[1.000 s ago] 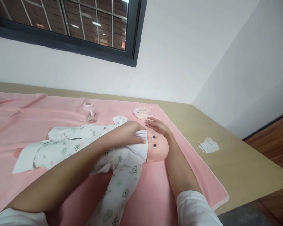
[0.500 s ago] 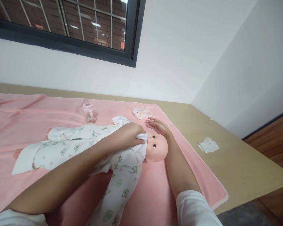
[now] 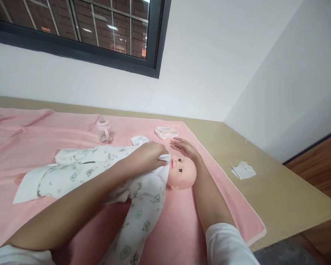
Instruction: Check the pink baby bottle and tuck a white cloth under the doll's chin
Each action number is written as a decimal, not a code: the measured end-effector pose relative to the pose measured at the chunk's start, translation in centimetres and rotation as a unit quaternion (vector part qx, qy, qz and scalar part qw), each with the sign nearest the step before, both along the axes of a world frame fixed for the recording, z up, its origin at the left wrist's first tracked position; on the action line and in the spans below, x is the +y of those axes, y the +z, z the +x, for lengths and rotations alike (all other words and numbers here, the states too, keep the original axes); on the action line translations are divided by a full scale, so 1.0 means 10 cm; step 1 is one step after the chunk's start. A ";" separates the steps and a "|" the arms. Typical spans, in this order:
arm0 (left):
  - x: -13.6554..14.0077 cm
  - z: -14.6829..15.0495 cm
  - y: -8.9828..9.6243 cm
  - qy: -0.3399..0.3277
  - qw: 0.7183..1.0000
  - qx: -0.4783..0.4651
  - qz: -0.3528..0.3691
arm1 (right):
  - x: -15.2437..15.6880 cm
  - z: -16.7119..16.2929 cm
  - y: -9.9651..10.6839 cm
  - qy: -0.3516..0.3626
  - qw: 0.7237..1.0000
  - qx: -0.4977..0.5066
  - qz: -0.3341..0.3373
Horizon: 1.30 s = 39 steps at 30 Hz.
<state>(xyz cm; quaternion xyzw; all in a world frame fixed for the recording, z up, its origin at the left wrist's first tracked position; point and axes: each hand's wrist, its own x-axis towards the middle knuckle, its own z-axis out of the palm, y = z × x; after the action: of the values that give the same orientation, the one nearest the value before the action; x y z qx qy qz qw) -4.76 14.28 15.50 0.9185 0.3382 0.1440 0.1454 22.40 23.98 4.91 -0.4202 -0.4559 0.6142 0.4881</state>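
Observation:
A baby doll (image 3: pixel 186 175) lies on its back with its head to the right, dressed in a white romper (image 3: pixel 110 158) printed with small green animals. My left hand (image 3: pixel 153 156) pinches the romper's white collar at the doll's chin. The collar is pulled up a little, and the doll's mouth shows just past it. Beyond the far side of the head rests my right hand (image 3: pixel 183 147), open with its fingers stretched out. Its forearm runs close along the top of the head. One romper sleeve reaches toward me, and the other lies on the far side.
A pink blanket (image 3: pixel 173 235) covers much of the wooden surface (image 3: pixel 223 147). A baby bottle (image 3: pixel 104 130) with a pink lid stands behind the doll. A clear plastic packet (image 3: pixel 165 132) lies near my right fingers. Farther right is a crumpled white tissue (image 3: pixel 243 170).
My left hand has drawn the collar slightly left, away from the doll's face, so its mouth now shows. My right hand has stayed in place.

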 end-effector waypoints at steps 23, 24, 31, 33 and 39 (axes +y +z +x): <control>0.00 0.04 -0.01 0.018 0.999 0.016 0.022 | 0.01 0.01 -0.02 -0.004 1.000 -0.012 0.004; 0.00 0.04 -0.01 0.016 0.999 0.016 0.023 | 0.01 0.01 -0.02 -0.003 1.000 -0.013 0.002; 0.01 0.04 -0.01 0.010 0.999 0.014 0.033 | 0.03 0.03 -0.05 -0.008 1.000 -0.003 0.010; 0.01 0.04 -0.03 0.005 0.999 0.010 0.036 | 0.04 0.03 -0.05 -0.010 1.000 0.000 0.008; 0.03 0.05 -0.03 -0.005 1.000 0.004 0.024 | 0.05 0.03 -0.05 -0.008 1.000 -0.002 0.007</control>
<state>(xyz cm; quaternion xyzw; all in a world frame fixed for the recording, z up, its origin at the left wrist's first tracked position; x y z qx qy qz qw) -4.30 14.60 15.21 0.9242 0.3305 0.1471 0.1228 22.67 24.49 4.37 -0.4215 -0.4580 0.6063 0.4949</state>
